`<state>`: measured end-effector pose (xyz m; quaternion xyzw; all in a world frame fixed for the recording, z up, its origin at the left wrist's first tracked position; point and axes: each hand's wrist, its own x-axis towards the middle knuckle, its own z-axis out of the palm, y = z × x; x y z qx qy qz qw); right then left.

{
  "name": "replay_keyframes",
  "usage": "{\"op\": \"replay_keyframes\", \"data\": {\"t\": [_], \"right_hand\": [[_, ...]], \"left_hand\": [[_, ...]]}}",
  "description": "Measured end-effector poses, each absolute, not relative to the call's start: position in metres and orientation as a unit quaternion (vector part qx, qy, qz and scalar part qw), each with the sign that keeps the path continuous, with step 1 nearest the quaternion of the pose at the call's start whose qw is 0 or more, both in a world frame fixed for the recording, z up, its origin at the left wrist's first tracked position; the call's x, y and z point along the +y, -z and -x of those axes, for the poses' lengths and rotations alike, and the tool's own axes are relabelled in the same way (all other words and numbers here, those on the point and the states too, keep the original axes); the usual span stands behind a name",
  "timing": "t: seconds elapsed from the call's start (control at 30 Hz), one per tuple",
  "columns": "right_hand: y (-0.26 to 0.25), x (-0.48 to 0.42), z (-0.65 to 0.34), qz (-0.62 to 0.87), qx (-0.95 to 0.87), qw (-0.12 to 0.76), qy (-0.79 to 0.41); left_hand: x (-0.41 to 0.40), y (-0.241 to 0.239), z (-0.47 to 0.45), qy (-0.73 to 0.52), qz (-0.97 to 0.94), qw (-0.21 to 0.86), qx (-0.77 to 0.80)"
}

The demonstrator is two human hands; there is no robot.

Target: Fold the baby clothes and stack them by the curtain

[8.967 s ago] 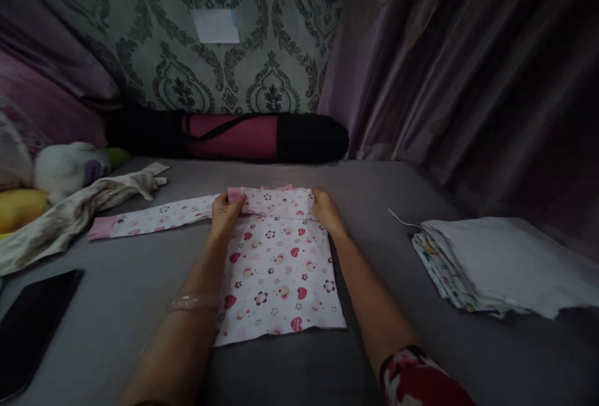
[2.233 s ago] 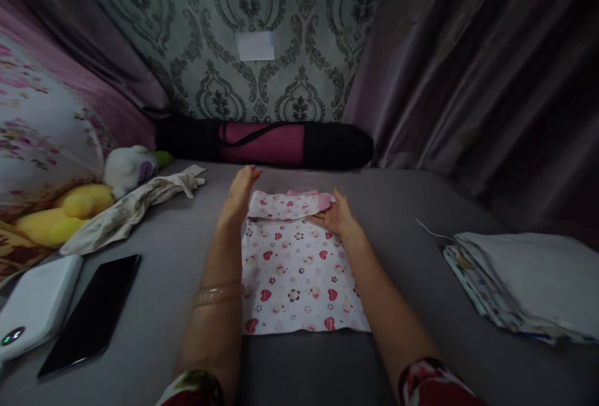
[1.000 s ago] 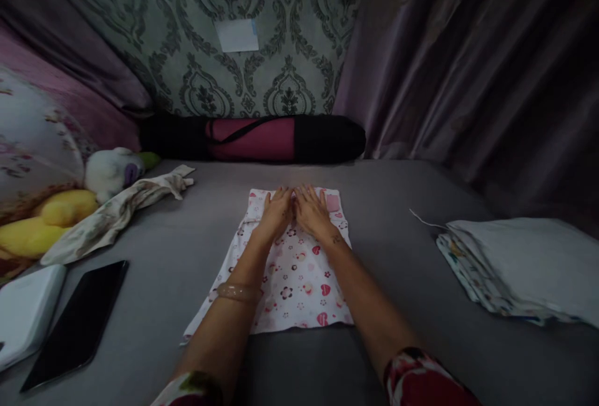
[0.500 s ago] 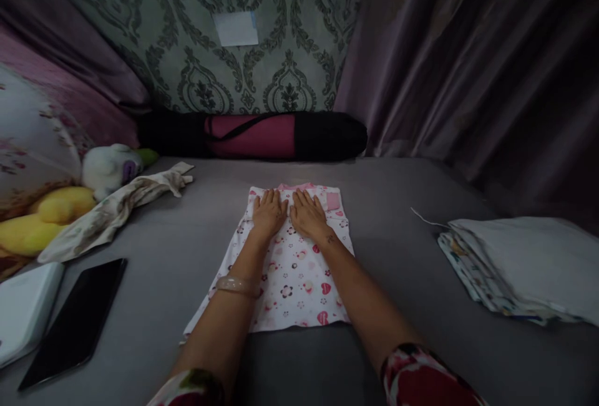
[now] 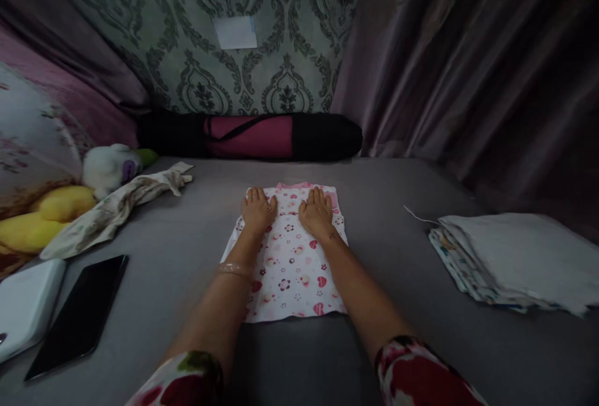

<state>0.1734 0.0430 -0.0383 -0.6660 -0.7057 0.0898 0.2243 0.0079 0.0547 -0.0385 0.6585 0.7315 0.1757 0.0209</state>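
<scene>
A small white garment with red hearts and pink trim lies folded flat on the grey bed surface in front of me. My left hand presses flat on its upper left part, fingers apart. My right hand rests flat on its upper right part, fingers spread too. Neither hand grips the cloth. A clear bangle sits on my left wrist.
A stack of folded cloths lies at the right. At the left are a black phone, a white box, a crumpled patterned garment and soft toys. A black and pink rolled bag lies against the wall.
The sleeves have been folded in over the garment. My hands, together at the top middle a second ago, have slid apart towards its upper corners, flattening it.
</scene>
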Motion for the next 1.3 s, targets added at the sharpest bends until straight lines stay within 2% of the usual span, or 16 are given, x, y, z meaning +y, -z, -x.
{"op": "replay_keyframes", "data": {"t": [0.17, 0.33, 0.5, 0.67, 0.87, 1.13, 1.3], "right_hand": [[0.04, 0.043, -0.179, 0.673, -0.693, 0.248, -0.069], [0.042, 0.045, -0.184, 0.69, -0.67, 0.267, -0.061], [0.035, 0.046, -0.189, 0.715, -0.662, 0.219, -0.052], [0.027, 0.048, -0.207, 0.697, -0.692, 0.159, -0.102], [0.031, 0.046, -0.226, 0.654, -0.734, 0.159, -0.09], [0.005, 0.055, -0.248, 0.628, -0.769, 0.061, -0.101], [-0.005, 0.061, -0.229, 0.582, -0.807, 0.092, -0.019]], "left_hand": [[0.056, 0.041, 0.01, -0.164, -0.7, 0.012, 0.695], [0.057, 0.04, 0.036, -0.147, -0.735, 0.067, 0.658], [0.058, 0.038, 0.049, -0.14, -0.759, 0.095, 0.629], [0.058, 0.039, 0.051, -0.15, -0.759, 0.11, 0.624], [0.061, 0.042, 0.059, -0.158, -0.768, 0.126, 0.608], [0.071, 0.021, 0.065, -0.022, -0.793, 0.077, 0.603], [0.066, 0.007, 0.03, -0.053, -0.819, -0.017, 0.571]]}}
